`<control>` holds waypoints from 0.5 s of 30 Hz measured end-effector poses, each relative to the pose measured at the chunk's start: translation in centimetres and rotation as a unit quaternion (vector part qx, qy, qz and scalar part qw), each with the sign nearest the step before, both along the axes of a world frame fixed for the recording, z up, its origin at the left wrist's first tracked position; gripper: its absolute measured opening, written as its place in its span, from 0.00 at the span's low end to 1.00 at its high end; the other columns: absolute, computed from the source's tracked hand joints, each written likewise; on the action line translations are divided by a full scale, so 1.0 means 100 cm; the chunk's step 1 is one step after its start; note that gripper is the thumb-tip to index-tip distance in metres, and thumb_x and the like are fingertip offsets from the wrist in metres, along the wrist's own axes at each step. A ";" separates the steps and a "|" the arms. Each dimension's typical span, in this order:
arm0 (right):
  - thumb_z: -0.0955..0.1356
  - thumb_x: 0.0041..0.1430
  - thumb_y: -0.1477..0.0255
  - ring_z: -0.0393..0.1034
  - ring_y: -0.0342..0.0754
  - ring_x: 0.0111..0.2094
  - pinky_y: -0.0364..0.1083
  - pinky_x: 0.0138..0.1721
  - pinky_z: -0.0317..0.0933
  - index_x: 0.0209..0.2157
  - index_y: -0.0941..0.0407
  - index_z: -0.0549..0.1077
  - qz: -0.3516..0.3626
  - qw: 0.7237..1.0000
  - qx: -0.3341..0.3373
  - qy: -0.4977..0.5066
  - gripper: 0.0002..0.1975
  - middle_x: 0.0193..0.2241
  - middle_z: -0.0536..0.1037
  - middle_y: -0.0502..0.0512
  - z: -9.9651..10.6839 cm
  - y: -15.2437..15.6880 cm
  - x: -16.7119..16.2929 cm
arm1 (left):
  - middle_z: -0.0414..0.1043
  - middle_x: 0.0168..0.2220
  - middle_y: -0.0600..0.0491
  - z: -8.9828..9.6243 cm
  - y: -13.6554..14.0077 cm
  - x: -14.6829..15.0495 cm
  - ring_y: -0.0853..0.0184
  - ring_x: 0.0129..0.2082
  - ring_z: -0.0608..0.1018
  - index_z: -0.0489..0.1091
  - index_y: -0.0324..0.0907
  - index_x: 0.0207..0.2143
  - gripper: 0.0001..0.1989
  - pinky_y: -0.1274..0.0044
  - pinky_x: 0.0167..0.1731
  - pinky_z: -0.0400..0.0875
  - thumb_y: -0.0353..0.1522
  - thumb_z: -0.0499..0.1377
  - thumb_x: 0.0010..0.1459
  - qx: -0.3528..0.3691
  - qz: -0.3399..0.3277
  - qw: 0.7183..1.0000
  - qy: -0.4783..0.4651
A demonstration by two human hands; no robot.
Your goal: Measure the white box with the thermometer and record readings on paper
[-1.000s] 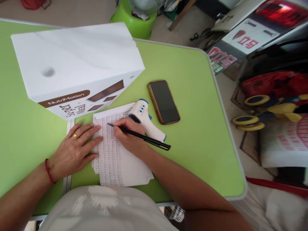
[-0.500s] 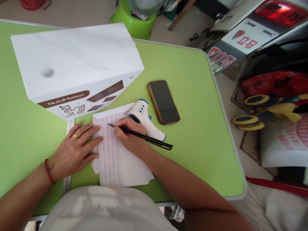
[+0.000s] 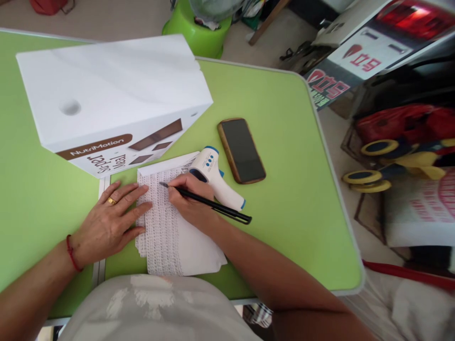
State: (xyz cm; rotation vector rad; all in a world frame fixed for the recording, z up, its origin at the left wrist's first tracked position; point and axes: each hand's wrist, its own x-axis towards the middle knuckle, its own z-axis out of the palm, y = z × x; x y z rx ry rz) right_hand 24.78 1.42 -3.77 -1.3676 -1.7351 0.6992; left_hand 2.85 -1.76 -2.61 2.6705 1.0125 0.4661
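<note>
A white sheet of paper (image 3: 167,237) covered with dense rows of writing lies on the green table (image 3: 291,189) in front of me. My left hand (image 3: 110,222) rests flat on the sheet's left edge, fingers spread, a gold ring on one finger. My right hand (image 3: 190,199) grips a black pen (image 3: 213,204), its tip touching the paper near the top of the written column. A white and blue infrared thermometer (image 3: 216,177) lies just behind my right hand, partly on the paper.
A large white NutriMotion box (image 3: 110,94) stands on the table behind the paper. A dark phone in a brown case (image 3: 241,150) lies right of the thermometer. A green stool (image 3: 199,28) and cluttered bags stand beyond the table's edges.
The pen's rear end swings slightly right and back while the tip stays near the top of the writing. My left hand has not moved.
</note>
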 end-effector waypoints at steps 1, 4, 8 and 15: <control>0.64 0.50 0.74 0.64 0.40 0.20 0.41 0.23 0.61 0.25 0.53 0.67 -0.001 1.000 0.002 0.000 0.03 0.17 0.71 0.44 0.000 0.000 0.000 | 0.62 0.62 0.42 0.000 0.000 0.000 0.52 0.62 0.64 0.68 0.38 0.54 0.17 0.54 0.61 0.56 0.35 0.54 0.66 0.000 0.000 1.000 -0.001; 0.63 0.49 0.74 0.63 0.40 0.19 0.40 0.23 0.60 0.24 0.53 0.66 -0.004 1.000 0.003 -0.002 0.04 0.16 0.69 0.44 0.001 0.000 -0.001 | 0.62 0.62 0.42 0.001 0.000 0.000 0.52 0.61 0.64 0.68 0.38 0.54 0.17 0.54 0.61 0.57 0.35 0.54 0.66 -0.001 0.000 1.000 -0.003; 0.64 0.49 0.75 0.63 0.40 0.19 0.41 0.22 0.60 0.24 0.53 0.67 -0.005 1.000 0.000 0.014 0.04 0.17 0.71 0.44 0.001 -0.001 -0.001 | 0.62 0.62 0.42 0.001 0.000 0.000 0.52 0.61 0.65 0.68 0.38 0.54 0.17 0.54 0.61 0.57 0.35 0.55 0.66 -0.005 0.001 1.000 -0.005; 0.64 0.49 0.74 0.65 0.41 0.20 0.42 0.24 0.62 0.24 0.53 0.67 -0.026 0.999 -0.014 0.014 0.03 0.18 0.72 0.45 0.000 0.000 -0.001 | 0.62 0.62 0.42 0.000 0.000 0.000 0.52 0.61 0.65 0.68 0.38 0.54 0.17 0.54 0.61 0.56 0.35 0.55 0.65 -0.002 0.001 1.000 -0.005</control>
